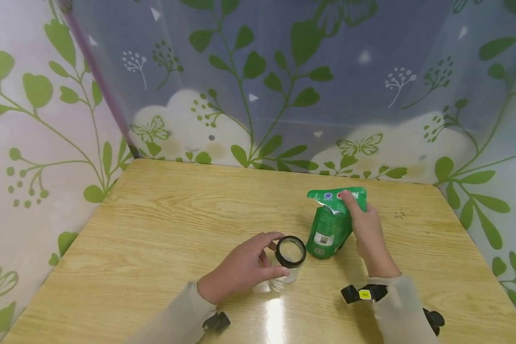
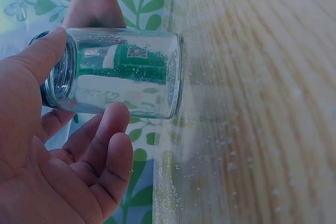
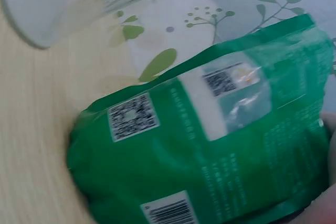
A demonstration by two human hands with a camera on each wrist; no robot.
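Observation:
My left hand (image 1: 247, 260) holds a clear glass jar (image 1: 293, 274) near its black rim (image 1: 290, 264), thumb on the near side and fingers on the far side. Upright on the table, the jar has an uncovered mouth. Fine white specks show on its glass in the left wrist view. Just right of it, my right hand (image 1: 367, 234) grips a green pouch (image 1: 327, 231) by its upper right part, thumb across the front. A silvery edge shows below the pouch's top strip. QR codes (image 3: 133, 117) and a barcode (image 3: 169, 211) are printed on it. Its contents are hidden.
The wooden table (image 1: 176, 205) meets a leaf-patterned curtain (image 1: 258, 86) at the back and sides. White specks appear over the table surface in the left wrist view. Black devices (image 1: 365, 292) are strapped at both wrists.

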